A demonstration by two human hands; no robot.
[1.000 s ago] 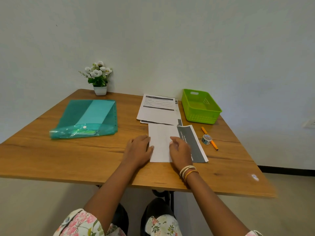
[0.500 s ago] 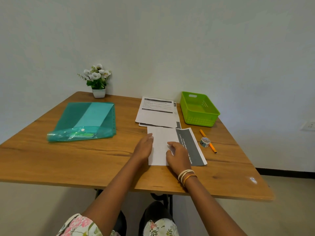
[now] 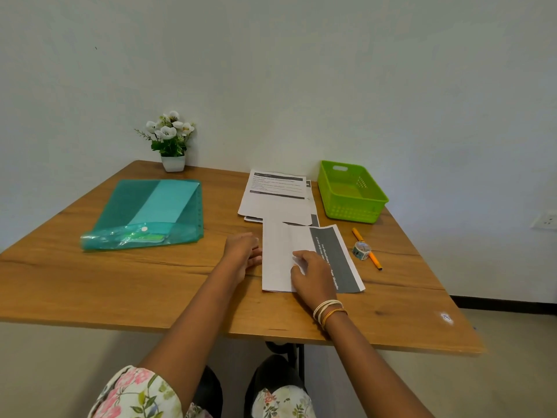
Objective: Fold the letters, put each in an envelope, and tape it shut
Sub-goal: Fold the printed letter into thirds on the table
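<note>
While the folded letter (image 3: pixel 281 257) lies flat near the middle of the wooden table (image 3: pixel 90 285), both hands rest at it. Its white folded-over part faces up, and a grey printed band shows along its right side. Resting on the table at the letter's left edge, the left hand (image 3: pixel 242 254) has relaxed fingers that touch that edge and grasp nothing. Pressing down on the near middle of the sheet, the right hand (image 3: pixel 312 274) has loosely bent fingers; whether the thumb pinches a paper edge, I cannot tell. Just beyond the letter, a stack of printed letters (image 3: pixel 275 194) lies flat, its near edge overlapped by the folded sheet. Right of the stack sits a green basket (image 3: pixel 351 193). Near the letter's right edge, a small roll of tape (image 3: pixel 361 250) sits against an orange pen (image 3: pixel 366 248). Far left, a teal plastic folder (image 3: pixel 144 214) lies flat, with a potted white flower (image 3: pixel 171 140) behind it.
</note>
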